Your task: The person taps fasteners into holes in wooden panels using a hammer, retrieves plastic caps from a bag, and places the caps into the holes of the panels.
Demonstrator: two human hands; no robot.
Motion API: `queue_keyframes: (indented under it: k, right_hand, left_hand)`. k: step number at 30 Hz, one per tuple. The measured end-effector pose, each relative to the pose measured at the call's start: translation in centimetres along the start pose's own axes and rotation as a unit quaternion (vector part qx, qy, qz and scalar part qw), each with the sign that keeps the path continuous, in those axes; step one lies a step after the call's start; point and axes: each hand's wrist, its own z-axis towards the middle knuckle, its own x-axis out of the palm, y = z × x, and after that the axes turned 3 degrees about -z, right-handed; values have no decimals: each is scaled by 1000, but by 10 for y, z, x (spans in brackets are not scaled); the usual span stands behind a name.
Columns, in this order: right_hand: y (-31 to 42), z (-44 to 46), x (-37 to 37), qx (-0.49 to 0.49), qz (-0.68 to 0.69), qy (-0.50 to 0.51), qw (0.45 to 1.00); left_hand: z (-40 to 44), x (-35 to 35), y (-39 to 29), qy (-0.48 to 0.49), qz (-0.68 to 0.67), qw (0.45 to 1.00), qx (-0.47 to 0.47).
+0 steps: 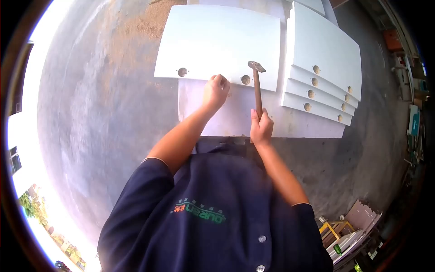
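Note:
My right hand (262,127) is wrapped round the wooden handle of a hammer (257,86), its metal head raised over the near edge of a white panel (219,38). That panel lies flat and has two round recesses, a left one (182,72) and a right one (245,80), with small holes beside them. Between the two recesses, at the panel's near edge, my left hand (216,94) is closed with the fingers curled together. Whatever it may hold is too small or hidden to make out.
To the right, several white panels (326,50) with similar round recesses are stacked in steps on the pale work surface (226,120). Sawdust (147,25) lies on the concrete floor (90,113). A yellow frame (335,228) and boards stand at the lower right.

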Motion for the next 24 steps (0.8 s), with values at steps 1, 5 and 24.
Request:
queue_keyframes:
  k: [1,5,24]
  right_hand:
    - [-5,-3,0,7,-56,10,998]
    - [-32,8,31,12,-160,-19,987]
    - [-21,4,29,-18,-19,-47,999]
  left_hand:
    - [-6,0,1,-6,-7,1000,2]
    - [8,-6,5,-45,-22,999,12]
    - [0,-62,47,-118,-58,987,-93]
